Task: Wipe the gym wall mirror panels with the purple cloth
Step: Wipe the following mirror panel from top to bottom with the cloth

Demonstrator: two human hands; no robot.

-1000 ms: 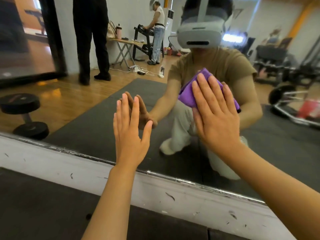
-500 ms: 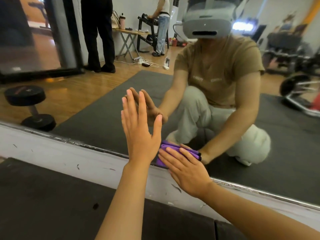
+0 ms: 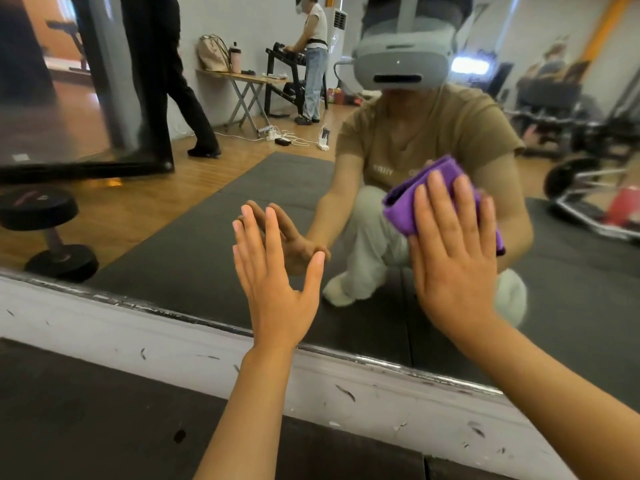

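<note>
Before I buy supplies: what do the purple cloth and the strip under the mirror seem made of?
Purple cloth: soft matte fabric, folded thick, likely microfibre, pressed flat under the right hand. Strip: white painted wall or board, matte, its paint chipped and scuffed dark.

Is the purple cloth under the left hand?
No, the purple cloth is pressed to the mirror under the flat right hand; the left hand is bare.
</note>
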